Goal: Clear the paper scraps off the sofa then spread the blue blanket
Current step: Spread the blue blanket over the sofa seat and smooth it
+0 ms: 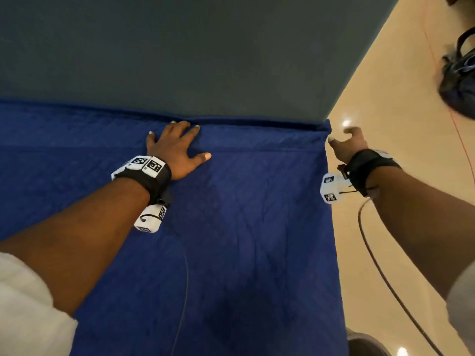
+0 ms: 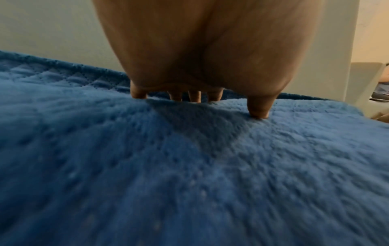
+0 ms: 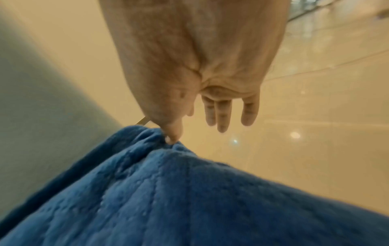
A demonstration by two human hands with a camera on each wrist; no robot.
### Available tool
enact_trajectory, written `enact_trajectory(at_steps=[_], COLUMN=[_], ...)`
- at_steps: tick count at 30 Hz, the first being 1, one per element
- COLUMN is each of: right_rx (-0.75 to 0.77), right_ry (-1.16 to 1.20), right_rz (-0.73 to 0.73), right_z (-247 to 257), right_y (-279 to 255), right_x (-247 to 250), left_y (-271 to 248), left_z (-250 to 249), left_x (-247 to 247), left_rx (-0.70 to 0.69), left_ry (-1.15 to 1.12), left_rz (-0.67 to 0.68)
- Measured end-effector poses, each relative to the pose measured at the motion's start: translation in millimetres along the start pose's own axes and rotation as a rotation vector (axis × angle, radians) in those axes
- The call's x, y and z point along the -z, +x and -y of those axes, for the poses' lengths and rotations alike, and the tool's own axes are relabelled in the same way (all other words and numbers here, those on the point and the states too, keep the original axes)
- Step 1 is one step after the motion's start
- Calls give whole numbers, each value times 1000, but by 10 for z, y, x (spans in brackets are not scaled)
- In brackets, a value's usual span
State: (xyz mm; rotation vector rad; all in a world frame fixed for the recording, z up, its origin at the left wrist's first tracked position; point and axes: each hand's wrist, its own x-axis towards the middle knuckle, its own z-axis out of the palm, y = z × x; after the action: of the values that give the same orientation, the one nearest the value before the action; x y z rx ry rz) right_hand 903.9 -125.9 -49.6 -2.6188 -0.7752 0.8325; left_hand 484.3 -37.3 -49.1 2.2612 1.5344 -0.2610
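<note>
Left hand (image 1: 177, 147) flat on blue blanket (image 1: 231, 227), right hand (image 1: 347, 147) at corner

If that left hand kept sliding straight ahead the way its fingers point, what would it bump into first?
Probably the sofa's grey backrest: the left hand lies flat on the blue blanket, fingertips nearly at its base.

1. One blue blanket (image 1: 244, 227), and it fills the near side.
2. One sofa (image 1: 180, 60), grey back showing on the far side.
3. Two hands: left hand (image 1: 174, 150), right hand (image 1: 348, 146).
4. Two bands: left wrist band (image 1: 151, 176), right wrist band (image 1: 367, 167).
5. Two leads: thin cable (image 1: 186, 278) left, thicker cable (image 1: 380, 273) right.
6. One dark bag (image 1: 458, 80), far right.
</note>
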Motion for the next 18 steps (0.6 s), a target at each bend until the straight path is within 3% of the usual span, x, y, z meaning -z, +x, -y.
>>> enact_trajectory(at_steps=[1,4,8,10,12,14,18], right_rx=[-78,-115,-282,-309,-258,-69,63], right_ry=[11,51,408,469,344,170,163], right_rz=[65,159,347,399,313,265,27], right_z=[-75,-332,-621,-739,-772,-802,-986], right_y=[11,81,-211,-270,-289,-330,-181], right_x=[-8,22,-72,-198,-316,-370,-199], left_y=[-16,-49,-55,-49,-50,-47,-28], left_z=[-10,-23,-70,-96,-135,-155,-121], left_x=[-20,-79,-42,-39,-71,-102,-167], left_rx=[6,10,31,45,55,66,63], left_ry=[3,3,-45,-66,-51,-36,1], left_rz=[4,15,-17,-22,-24,-27,-30])
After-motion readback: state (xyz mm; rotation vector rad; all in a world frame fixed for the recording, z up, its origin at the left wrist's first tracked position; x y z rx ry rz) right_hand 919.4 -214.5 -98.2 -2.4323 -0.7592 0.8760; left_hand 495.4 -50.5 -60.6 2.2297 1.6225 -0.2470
